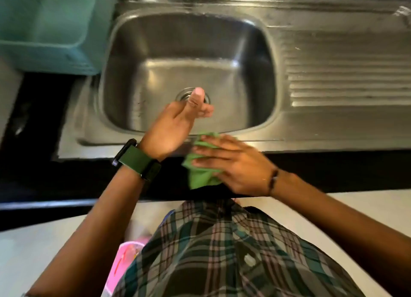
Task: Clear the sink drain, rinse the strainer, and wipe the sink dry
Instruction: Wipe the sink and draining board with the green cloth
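A stainless steel sink (124,92) fills the middle of the view, with its round drain strainer (181,94) seated in the basin floor. My left hand (175,125) is raised over the sink's front rim, thumb up and fingers loosely apart, holding nothing; it partly hides the drain. My right hand (235,165) is just right of it, over the front edge of the counter, gripping a crumpled green cloth (200,174) that hangs below the fingers. The picture is blurred.
A ribbed steel drainboard (347,83) lies right of the basin. A teal plastic tub (51,27) stands at the back left. The black counter (33,141) runs along the front. A pink object (126,259) shows low on the floor side.
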The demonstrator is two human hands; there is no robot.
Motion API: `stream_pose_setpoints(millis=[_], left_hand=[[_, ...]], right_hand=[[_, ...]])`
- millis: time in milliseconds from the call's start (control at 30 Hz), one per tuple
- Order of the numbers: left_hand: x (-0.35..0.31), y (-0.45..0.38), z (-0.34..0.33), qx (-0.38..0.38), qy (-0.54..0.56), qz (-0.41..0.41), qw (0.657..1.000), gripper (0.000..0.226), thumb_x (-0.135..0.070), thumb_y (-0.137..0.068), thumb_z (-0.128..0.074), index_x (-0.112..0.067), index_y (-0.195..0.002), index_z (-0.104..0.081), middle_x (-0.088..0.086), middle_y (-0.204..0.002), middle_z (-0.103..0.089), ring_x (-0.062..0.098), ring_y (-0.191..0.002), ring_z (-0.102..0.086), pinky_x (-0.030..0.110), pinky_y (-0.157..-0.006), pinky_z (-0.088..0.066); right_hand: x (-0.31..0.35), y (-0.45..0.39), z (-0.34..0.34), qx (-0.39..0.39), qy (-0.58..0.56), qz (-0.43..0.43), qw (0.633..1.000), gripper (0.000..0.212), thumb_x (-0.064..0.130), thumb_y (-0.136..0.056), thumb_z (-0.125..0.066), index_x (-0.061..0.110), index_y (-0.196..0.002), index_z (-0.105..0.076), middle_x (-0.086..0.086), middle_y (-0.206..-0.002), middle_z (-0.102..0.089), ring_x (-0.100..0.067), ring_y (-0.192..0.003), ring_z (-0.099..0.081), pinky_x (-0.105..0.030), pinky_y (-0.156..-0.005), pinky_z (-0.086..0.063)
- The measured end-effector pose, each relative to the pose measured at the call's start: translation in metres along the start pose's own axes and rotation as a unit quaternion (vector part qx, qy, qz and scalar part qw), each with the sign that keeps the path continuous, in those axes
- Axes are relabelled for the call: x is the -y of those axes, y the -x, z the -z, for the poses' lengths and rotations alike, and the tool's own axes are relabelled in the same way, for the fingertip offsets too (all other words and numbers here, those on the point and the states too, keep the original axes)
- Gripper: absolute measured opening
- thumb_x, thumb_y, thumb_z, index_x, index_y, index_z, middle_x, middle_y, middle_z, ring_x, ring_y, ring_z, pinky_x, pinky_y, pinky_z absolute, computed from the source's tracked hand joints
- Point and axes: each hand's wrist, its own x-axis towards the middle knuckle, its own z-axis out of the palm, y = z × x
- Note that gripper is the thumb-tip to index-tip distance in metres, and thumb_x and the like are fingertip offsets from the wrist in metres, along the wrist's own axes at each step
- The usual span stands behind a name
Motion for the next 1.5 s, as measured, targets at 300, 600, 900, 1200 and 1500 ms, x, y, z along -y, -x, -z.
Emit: stream_pose_setpoints(millis=[300,600,900,1200,1500], left_hand=[[-0.024,-0.031,-0.122,0.237,-0.175,-0.099,0.951,0.064,-0.06,-0.089,-0.023,-0.013,-0.093,-0.066,0.015,-0.095,-0.068,0.023,-0.094,-0.062,0.034,-0.091,-0.043],[-0.048,-0.094,-0.22,0.218,-0.214,-0.11,0.946,0.056,-0.041,-0.097,-0.025,-0.012,-0.144,-0.026,0.009,-0.153,-0.025,0.022,-0.142,-0.02,0.039,-0.117,-0.017],[-0.035,-0.1,-0.292,0.138,-0.237,-0.155,0.949,0.057,-0.04,-0.094,-0.028,-0.01,-0.143,-0.029,0.009,-0.156,-0.014,0.02,-0.145,-0.004,0.044,-0.119,-0.01],[-0.072,-0.125,-0.394,0.136,-0.409,-0.188,0.883,0.071,-0.048,-0.086,-0.014,-0.012,-0.148,-0.01,0.005,-0.157,0.003,0.01,-0.141,0.015,0.027,-0.115,0.012],[-0.095,-0.169,-0.444,0.108,-0.461,-0.229,0.85,0.071,-0.048,-0.087,-0.017,-0.007,-0.145,-0.021,0.012,-0.156,-0.014,0.016,-0.142,0.003,0.034,-0.116,0.005]], right_hand=[[-0.154,0.226,0.073,-0.129,-0.047,-0.627,0.767,0.039,0.013,-0.091,-0.051,0.008,-0.13,-0.051,-0.021,-0.139,-0.046,-0.033,-0.135,-0.035,-0.036,-0.115,-0.021],[-0.102,0.086,0.009,-0.103,0.028,-0.503,0.858,0.065,0.043,-0.084,-0.053,0.02,-0.142,-0.033,-0.01,-0.152,-0.028,-0.031,-0.143,-0.015,-0.05,-0.117,-0.012],[-0.218,0.252,0.051,-0.083,0.034,-0.548,0.831,0.047,0.041,-0.095,-0.035,0.042,-0.141,-0.024,0.013,-0.155,-0.017,-0.017,-0.146,-0.004,-0.054,-0.113,0.006],[-0.281,0.358,0.086,-0.088,0.06,-0.549,0.829,0.053,0.032,-0.095,-0.041,0.034,-0.144,-0.02,0.005,-0.157,-0.011,-0.024,-0.146,0.005,-0.042,-0.116,0.002],[-0.356,0.354,0.097,-0.064,0.063,-0.52,0.849,0.052,0.025,-0.096,-0.037,0.026,-0.145,-0.02,-0.002,-0.158,-0.005,-0.031,-0.145,0.007,-0.048,-0.116,0.001]])
